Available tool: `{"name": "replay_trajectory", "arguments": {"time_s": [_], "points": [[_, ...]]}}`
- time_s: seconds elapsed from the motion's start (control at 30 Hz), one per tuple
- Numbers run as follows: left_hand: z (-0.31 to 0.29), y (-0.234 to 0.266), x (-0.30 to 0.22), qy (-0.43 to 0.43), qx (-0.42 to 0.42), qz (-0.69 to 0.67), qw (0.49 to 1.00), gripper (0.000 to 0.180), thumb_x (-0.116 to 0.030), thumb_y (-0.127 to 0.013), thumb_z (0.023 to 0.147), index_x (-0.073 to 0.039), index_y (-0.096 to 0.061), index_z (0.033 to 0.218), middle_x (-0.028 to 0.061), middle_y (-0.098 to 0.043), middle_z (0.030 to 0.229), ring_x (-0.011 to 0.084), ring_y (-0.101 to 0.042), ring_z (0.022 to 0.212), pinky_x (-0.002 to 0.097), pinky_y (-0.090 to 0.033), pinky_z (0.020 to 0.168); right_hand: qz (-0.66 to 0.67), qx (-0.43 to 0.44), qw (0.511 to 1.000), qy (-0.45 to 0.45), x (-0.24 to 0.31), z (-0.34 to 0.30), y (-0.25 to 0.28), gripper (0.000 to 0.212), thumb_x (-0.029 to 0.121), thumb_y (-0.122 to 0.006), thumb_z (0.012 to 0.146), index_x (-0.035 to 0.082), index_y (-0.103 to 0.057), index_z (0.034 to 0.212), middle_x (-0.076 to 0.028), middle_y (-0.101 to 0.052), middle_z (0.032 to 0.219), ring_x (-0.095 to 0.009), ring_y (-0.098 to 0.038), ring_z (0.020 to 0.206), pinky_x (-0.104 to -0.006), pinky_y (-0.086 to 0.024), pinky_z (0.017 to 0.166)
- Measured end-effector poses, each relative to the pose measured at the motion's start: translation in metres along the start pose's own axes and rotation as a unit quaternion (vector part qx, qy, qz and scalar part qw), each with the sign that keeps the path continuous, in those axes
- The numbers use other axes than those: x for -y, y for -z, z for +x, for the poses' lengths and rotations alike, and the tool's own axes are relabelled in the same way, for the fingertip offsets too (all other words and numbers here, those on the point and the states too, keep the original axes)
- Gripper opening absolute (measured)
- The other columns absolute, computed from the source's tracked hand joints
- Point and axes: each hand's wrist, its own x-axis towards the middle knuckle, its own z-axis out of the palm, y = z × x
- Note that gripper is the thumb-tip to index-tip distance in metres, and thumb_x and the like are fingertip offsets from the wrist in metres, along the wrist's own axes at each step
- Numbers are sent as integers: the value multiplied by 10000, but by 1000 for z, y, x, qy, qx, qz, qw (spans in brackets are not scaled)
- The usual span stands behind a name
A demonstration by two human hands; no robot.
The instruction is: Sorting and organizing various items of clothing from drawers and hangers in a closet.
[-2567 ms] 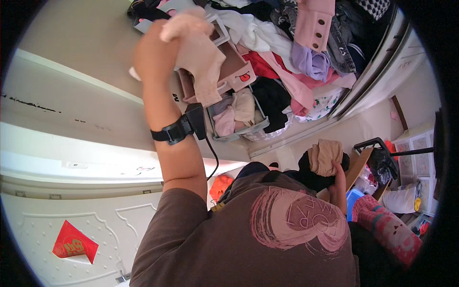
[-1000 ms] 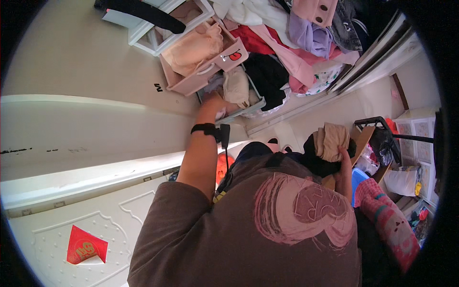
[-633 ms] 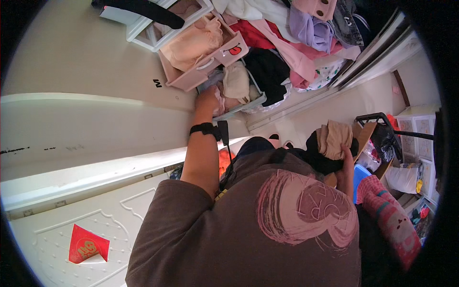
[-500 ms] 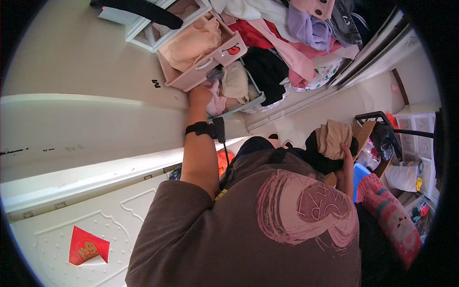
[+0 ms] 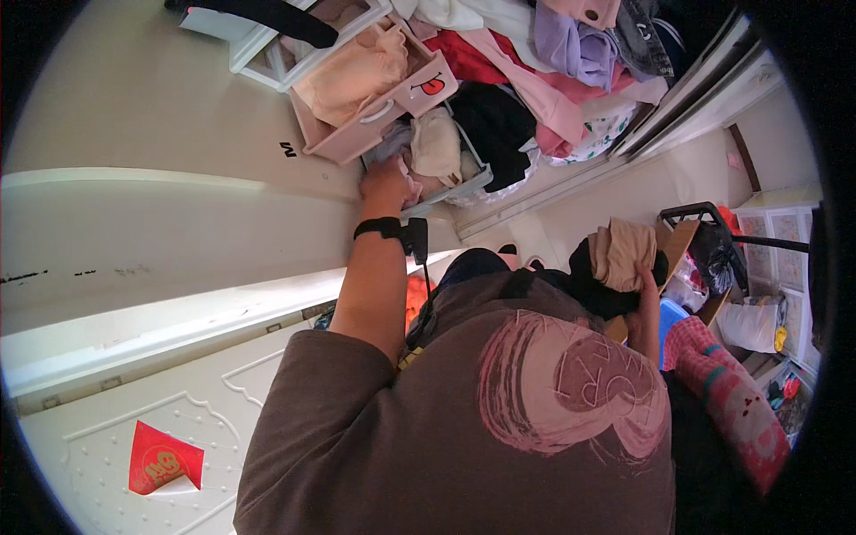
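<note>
My left hand [image 5: 387, 182] is over the front of a lower grey drawer [image 5: 473, 183], its fingers closed on a light pink cloth garment [image 5: 412, 189] that is partly hidden behind them. Cream folded cloth [image 5: 435, 147] and grey cloth [image 5: 392, 143] lie beside it in that drawer. Just above, a pink drawer [image 5: 343, 143] stands pulled out with a peach garment [image 5: 352, 80] in it. On the right, my right hand [image 5: 644, 280] grips a stack of folded clothes, a beige garment [image 5: 617, 254] over a black one [image 5: 584, 281], close against my body.
A heap of clothes, including a black garment [image 5: 495, 129] and a lilac one [image 5: 575, 49], lies beyond the drawers. At the right are a black plastic bag [image 5: 716, 259], a pink patterned fabric roll [image 5: 731, 383] and white storage drawers [image 5: 776, 241]. A white door [image 5: 98, 446] stands at lower left.
My left hand has moved slightly right and toward me, bunching the pink garment, so more grey cloth shows. My right hand holds its stack nearly still.
</note>
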Motion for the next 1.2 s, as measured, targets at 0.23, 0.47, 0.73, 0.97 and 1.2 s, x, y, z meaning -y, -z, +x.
{"name": "replay_trajectory", "arguments": {"time_s": [0.23,0.47,0.73,0.97,1.2], "points": [[-14,12,-15,70,-83,-31,994,488,-375,-696,758,-119,-601,1163,140,-661,1119,310,-639,1049,424,-516,884,-4,-26,999,22,-4,-5,-8,522,256,-654,848,11,-506,1284,-143,-628,1166,-298,-626,1027,-408,-509,908],[-28,54,-24,-97,36,-64,993,479,-305,-641,766,-85,-593,1189,205,-649,1121,361,-626,1044,440,-500,882,-1,-11,1000,-6,-7,0,4,532,278,-663,850,13,-507,1283,-144,-625,1176,-293,-620,1043,-404,-503,917],[-134,196,-77,-272,-251,-85,925,431,-169,-677,749,-64,-588,1158,203,-617,1099,366,-589,1038,426,-474,881,-31,9,999,-1,-5,5,-3,561,283,-670,847,5,-493,1301,-150,-623,1178,-295,-616,1049,-409,-501,915],[-112,232,-51,-33,-323,-4,946,338,-225,-627,763,-71,-647,1063,228,-601,1123,339,-565,1042,431,-451,884,15,40,999,-15,-17,27,12,571,280,-670,854,-2,-481,1312,-155,-612,1206,-300,-613,1057,-409,-508,915],[-74,234,-66,-15,6,-141,990,381,-306,-559,826,-77,-645,1117,188,-597,1198,320,-579,1071,423,-439,937,-1,24,1000,-1,-17,18,7,587,285,-678,834,-1,-482,1308,-143,-613,1180,-294,-613,1037,-404,-515,880]]}}
